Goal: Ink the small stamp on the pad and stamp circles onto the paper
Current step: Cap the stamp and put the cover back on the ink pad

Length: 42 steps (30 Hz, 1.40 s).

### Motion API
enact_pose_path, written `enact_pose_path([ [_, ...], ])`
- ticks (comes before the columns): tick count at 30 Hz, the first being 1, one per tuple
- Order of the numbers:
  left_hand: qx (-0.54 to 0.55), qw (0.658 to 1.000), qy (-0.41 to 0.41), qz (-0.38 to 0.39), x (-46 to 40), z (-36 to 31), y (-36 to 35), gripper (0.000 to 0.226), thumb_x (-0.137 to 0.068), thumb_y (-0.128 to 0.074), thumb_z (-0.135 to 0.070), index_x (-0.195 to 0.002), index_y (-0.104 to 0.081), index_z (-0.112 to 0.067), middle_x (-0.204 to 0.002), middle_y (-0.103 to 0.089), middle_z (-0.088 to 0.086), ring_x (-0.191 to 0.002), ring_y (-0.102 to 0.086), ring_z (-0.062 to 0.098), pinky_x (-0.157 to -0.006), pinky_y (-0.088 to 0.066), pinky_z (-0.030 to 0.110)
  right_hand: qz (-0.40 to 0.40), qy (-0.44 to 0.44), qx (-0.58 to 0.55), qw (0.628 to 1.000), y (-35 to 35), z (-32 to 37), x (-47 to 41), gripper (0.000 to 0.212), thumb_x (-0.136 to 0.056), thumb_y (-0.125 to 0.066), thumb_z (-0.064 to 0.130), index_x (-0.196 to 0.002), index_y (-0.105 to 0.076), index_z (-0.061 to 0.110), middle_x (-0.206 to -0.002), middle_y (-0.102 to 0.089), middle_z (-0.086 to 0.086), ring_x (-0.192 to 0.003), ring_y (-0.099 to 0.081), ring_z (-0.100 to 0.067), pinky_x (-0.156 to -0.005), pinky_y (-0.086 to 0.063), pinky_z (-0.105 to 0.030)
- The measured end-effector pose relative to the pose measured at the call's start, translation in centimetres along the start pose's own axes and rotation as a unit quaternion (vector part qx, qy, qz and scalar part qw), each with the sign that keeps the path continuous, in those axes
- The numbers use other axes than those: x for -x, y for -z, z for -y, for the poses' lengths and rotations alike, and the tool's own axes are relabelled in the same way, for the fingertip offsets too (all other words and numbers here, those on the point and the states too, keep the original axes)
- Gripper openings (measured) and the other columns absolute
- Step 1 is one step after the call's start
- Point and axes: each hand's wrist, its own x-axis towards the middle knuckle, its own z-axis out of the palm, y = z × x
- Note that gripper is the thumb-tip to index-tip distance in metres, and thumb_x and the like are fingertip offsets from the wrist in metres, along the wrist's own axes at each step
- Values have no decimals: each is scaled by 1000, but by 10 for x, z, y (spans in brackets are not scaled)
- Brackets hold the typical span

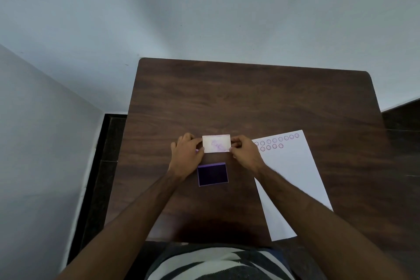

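Observation:
A purple ink pad (212,174) lies uncovered on the dark wooden table (250,102), its dark inked face up. Just beyond it, both hands hold the pad's white lid (216,143), whose inner side shows purple smudges. My left hand (186,152) pinches the lid's left edge and my right hand (244,151) pinches its right edge. To the right lies a white paper sheet (293,179), angled, with two rows of several purple stamped circles (275,141) near its top. No small stamp is visible.
The table stands in a corner of pale walls, with dark floor (106,166) at its left. The table's far half is bare wood. A striped shirt (218,263) shows at the bottom edge.

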Motion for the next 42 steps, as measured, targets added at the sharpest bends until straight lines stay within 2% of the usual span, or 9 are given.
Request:
enact_pose_path([
  [6,51,998,16,-32,3,-16,12,44,-94,-57,-28,-137,-55,-36,-126,-59,-2,-120,-50,20,-97,-25,41,-21,-28,-134,990,6,3,3,27,-89,-64,5,-114,-61,15,-110,-66,-2,-101,-64,-16,-82,-60,-36],
  [9,182,979,8,-88,11,-28,29,37,-93,-57,-20,-128,-63,-33,-117,-68,-6,-110,-63,16,-101,-43,44,-52,3,-171,984,15,11,13,22,-90,-66,9,-108,-60,20,-107,-66,3,-98,-65,-14,-73,-61,-29],
  [11,277,952,-1,-130,24,-34,38,32,-92,-63,-13,-120,-68,-26,-112,-70,-13,-102,-66,2,-91,-56,33,-71,26,-171,982,21,14,21,22,-89,-68,11,-106,-61,23,-104,-67,5,-94,-66,-12,-70,-61,-26],
  [15,371,918,-8,-141,52,-33,44,27,-87,-72,-7,-107,-71,-25,-98,-74,-20,-91,-71,3,-71,-55,12,-47,79,-149,985,28,9,40,25,-88,-70,11,-109,-67,24,-103,-70,9,-91,-68,-9,-66,-59,-19],
  [21,352,929,29,-112,95,-12,19,23,-83,-76,-5,-101,-75,-20,-96,-77,-10,-89,-72,2,-83,-59,22,0,131,-80,988,20,-14,65,19,-90,-66,7,-93,-74,24,-95,-73,9,-90,-68,-8,-74,-57,-18],
  [24,325,935,28,-140,109,-8,8,22,-83,-76,-5,-96,-76,-22,-95,-76,-12,-90,-71,2,-84,-57,20,42,86,-99,991,10,-28,76,17,-91,-65,10,-96,-75,22,-99,-74,5,-98,-68,-11,-81,-59,-27],
  [28,273,948,-27,-163,118,-8,1,21,-82,-75,1,-95,-76,-16,-99,-73,-7,-94,-69,4,-87,-55,21,23,-52,-267,962,1,-37,87,15,-88,-71,16,-100,-75,24,-100,-75,5,-101,-69,-16,-83,-60,-34],
  [34,213,964,-33,-155,122,-10,-13,23,-80,-76,3,-95,-78,-13,-104,-68,1,-96,-65,8,-87,-44,6,8,-82,-258,963,-5,-40,87,35,-79,-80,10,-113,-72,15,-110,-73,2,-102,-66,-12,-90,-57,-34],
  [42,263,956,8,-128,120,-10,-26,44,-76,-75,8,-117,-73,-11,-117,-66,6,-102,-67,17,-90,-58,31,-32,-46,-132,990,-23,-35,73,38,-82,-77,13,-119,-69,14,-118,-71,-3,-104,-65,-14,-96,-54,-38],
])
